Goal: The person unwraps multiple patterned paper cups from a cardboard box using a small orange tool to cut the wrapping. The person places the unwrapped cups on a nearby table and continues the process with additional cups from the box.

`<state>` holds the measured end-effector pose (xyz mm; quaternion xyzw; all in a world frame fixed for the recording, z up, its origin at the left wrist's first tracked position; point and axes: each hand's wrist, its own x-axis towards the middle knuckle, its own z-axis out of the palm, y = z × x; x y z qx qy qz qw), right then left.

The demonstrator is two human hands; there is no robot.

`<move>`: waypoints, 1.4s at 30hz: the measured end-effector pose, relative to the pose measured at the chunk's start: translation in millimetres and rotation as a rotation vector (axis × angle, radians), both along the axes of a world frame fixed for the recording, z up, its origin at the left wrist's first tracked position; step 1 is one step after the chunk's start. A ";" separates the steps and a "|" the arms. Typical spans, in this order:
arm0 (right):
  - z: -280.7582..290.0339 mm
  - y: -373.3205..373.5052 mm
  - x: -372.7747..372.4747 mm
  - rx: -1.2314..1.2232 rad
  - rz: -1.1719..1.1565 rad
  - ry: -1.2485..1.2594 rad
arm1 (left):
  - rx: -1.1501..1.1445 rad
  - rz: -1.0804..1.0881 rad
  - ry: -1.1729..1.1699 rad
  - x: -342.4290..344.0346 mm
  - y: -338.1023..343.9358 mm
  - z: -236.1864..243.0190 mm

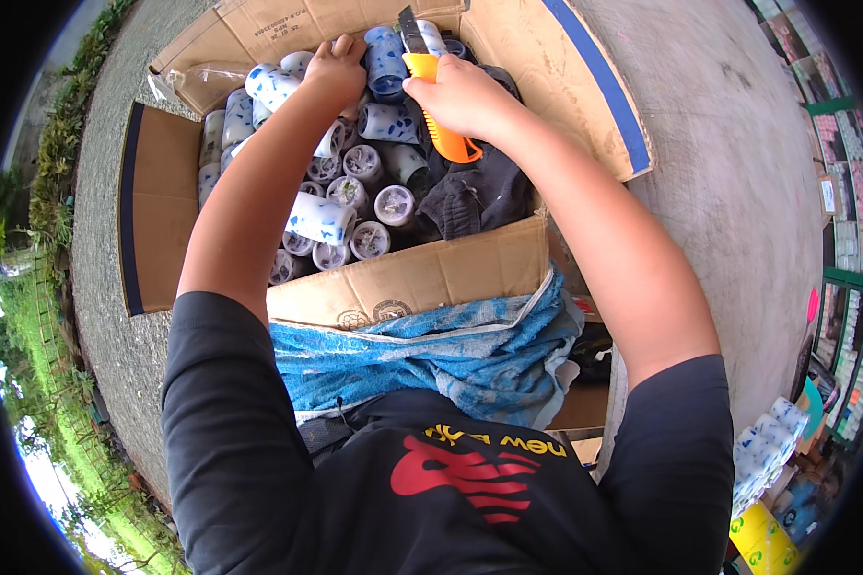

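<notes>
My right hand grips an orange utility knife, its blade extended and pointing up toward the far side of an open cardboard box. My left hand is reaching into the box, its fingers curled down beside a blue-and-white patterned cylinder; what they hold, if anything, is hidden. Several similar cylinders fill the box, some lying on their sides, like one patterned cylinder, others upright with pale round ends, like a near one. Dark cloth lies bunched in the box under my right wrist.
Box flaps fold outward, one at the left and one at the right. A blue-and-white towel lies between the box and me. At the far right stand shelves of packed goods, with patterned cylinders below.
</notes>
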<state>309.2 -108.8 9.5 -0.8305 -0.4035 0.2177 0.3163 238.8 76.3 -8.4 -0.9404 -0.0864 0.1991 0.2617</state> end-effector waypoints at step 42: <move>42.0 -32.5 -84.9 0.183 0.575 -0.254 | -1.356 0.370 -1.338 -217.4 -107.6 9.9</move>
